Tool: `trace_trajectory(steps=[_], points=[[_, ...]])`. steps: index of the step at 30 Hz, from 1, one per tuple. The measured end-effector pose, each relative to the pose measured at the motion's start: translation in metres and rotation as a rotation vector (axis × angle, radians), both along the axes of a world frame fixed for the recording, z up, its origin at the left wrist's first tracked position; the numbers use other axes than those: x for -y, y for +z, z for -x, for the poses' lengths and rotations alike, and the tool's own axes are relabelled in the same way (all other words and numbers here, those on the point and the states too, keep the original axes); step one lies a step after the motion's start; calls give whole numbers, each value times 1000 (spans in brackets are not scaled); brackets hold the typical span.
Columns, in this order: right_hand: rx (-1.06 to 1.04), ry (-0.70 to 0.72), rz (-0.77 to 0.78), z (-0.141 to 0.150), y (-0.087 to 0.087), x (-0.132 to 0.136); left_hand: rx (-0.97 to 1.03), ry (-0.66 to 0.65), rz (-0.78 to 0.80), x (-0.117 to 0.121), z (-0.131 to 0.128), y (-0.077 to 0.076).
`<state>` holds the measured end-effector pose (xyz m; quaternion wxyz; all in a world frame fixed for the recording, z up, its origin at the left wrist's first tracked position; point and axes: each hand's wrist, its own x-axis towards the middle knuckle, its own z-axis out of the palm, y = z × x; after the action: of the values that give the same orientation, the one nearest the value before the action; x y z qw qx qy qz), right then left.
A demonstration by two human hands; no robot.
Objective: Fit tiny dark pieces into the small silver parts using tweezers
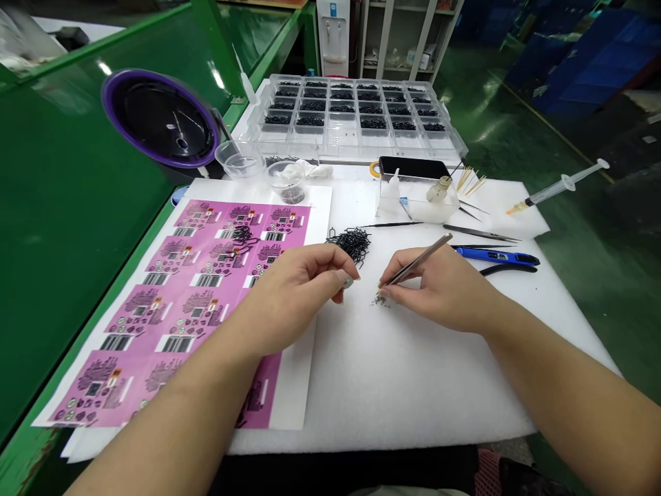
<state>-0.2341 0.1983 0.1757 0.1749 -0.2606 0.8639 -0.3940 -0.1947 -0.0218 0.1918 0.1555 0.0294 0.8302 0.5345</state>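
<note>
My forearms [175, 406]: nearest.
Left hand [302, 289]: pinching small piece [348, 282].
Right hand [438, 293]: gripping tweezers [423, 257]; slip could scatter tiny parts [381, 301].

This looks like a workshop, most likely a factory floor for small-parts handwork. A green-painted metal partition [51, 151] flanks the workbench, where a clear compartment box [343, 142] sorts many small black parts [372, 124], near tweezers [421, 260], a syringe [555, 187] and a sheet of printed labels [292, 224]. Beyond stand a water dispenser [333, 38] and a shelved cabinet [379, 41]; a yellow line [558, 128] crosses the glossy green floor [583, 275].
</note>
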Motion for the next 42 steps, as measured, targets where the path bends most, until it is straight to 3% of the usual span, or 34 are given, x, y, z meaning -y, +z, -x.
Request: trace_trajectory(steps=[11, 24, 28, 33, 42], points=[[-31, 12, -30, -1, 0, 0, 19, -20, 19, -3, -3, 3], [-58, 8, -48, -1, 2, 1, -20, -21, 183, -4, -1, -2], [-189, -24, 34, -5, 9, 0, -14, -3, 272, -8, 1, -1], [-279, -106, 190, -14, 15, 1, 22, -108, 248, -9, 1, 2], [-275, -85, 236, -17, 12, 4, -14, -139, 196, -11, -3, -1]])
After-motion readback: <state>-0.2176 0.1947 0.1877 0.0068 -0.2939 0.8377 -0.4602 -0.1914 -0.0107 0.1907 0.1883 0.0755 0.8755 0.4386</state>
